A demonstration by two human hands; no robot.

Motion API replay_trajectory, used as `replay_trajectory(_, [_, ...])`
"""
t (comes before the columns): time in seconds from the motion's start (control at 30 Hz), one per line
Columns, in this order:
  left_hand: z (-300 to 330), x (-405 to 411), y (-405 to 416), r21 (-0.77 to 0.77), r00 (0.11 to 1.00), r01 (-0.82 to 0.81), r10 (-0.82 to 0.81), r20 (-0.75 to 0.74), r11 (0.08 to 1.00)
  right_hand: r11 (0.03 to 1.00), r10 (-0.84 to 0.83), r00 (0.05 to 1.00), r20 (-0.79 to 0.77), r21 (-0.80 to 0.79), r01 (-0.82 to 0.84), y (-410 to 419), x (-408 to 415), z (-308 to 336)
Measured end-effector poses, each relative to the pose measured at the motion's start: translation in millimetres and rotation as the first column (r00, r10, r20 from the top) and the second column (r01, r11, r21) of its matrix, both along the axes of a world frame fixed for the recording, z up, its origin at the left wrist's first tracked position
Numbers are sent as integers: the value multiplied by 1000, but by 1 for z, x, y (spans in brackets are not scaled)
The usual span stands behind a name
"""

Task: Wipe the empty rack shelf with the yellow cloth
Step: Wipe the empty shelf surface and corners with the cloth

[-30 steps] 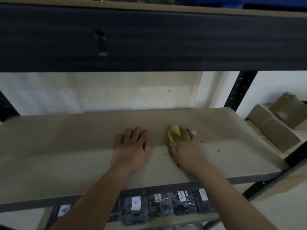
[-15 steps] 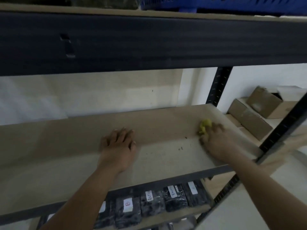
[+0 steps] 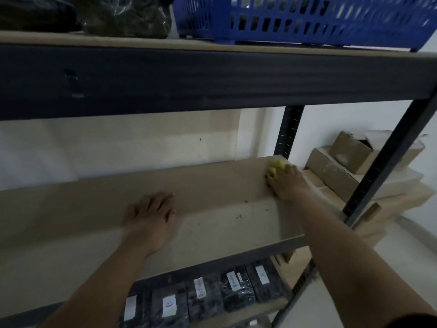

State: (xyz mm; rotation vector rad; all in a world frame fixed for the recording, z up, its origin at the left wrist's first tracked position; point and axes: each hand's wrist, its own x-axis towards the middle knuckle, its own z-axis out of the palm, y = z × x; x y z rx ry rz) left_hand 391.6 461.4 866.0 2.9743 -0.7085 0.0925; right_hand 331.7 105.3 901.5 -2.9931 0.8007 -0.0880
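Observation:
The bare beige rack shelf [image 3: 71,221] runs across the middle of the view. My right hand [image 3: 287,183] presses a crumpled yellow cloth [image 3: 276,167] onto the shelf at its far right back corner; only a small part of the cloth shows past my fingers. My left hand [image 3: 151,216] lies flat on the shelf near the middle, fingers spread, holding nothing. Small dark crumbs [image 3: 238,217] are scattered on the board between the two hands.
A dark steel beam [image 3: 212,79] of the upper shelf hangs close above, carrying a blue basket [image 3: 307,20] and dark bags [image 3: 123,15]. Black labelled packets [image 3: 212,294] fill the shelf below. Cardboard boxes [image 3: 350,159] are stacked to the right, behind the rack's black upright [image 3: 387,159].
My right hand has slid the yellow cloth from the shelf's middle rightward and back to the far right corner. My left hand stayed flat in place.

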Motion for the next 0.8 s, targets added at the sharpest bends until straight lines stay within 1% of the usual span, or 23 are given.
replay_trajectory(0.1, [2, 2, 0, -3, 1000, 4, -4, -22, 1000, 989, -148, 989, -11, -29, 147, -23, -53, 0])
replay_trajectory(0.2, [3, -1, 1, -21, 999, 3, -4, -47, 1000, 957, -270, 963, -21, -114, 266, -11, -89, 3])
replay_trajectory(0.27, [4, -4, 5, -52, 999, 13, -14, -31, 999, 947, -306, 950, -60, -116, 298, 5, -98, 3])
replay_trajectory(0.3, [6, -6, 7, -97, 1000, 18, -20, -15, 995, 946, -320, 945, -75, -81, 314, 13, -98, 1])
replay_trajectory(0.37, [12, -10, 9, -249, 1000, 24, -27, -8, 968, 943, -328, 938, -110, 24, 332, 32, -97, 2])
replay_trajectory(0.43, [23, -16, 14, -421, 997, -12, -24, -80, 907, 932, -341, 934, -107, 89, 351, 54, -99, 2])
replay_trajectory(0.47, [25, -20, 18, -457, 993, -19, -35, -110, 889, 927, -348, 931, -108, 104, 359, 67, -102, 2])
replay_trajectory(0.5, [25, -23, 24, -452, 990, 15, -76, -116, 892, 927, -344, 934, -100, 120, 354, 80, -103, 1])
replay_trajectory(0.57, [22, -31, 40, -330, 975, 168, -207, -87, 929, 946, -299, 952, -73, 108, 305, 109, -104, -3])
replay_trajectory(0.63, [18, -41, 61, -239, 957, 253, -279, -81, 937, 975, -216, 976, -13, 55, 217, 144, -102, -10])
replay_trajectory(0.7, [16, -52, 88, -203, 954, 264, -286, -88, 943, 993, -115, 992, 56, -7, 116, 186, -98, -16])
replay_trajectory(0.8, [12, -73, 134, -131, 962, 248, -260, -82, 960, 1000, 7, 994, 109, 26, -10, 249, -90, -17])
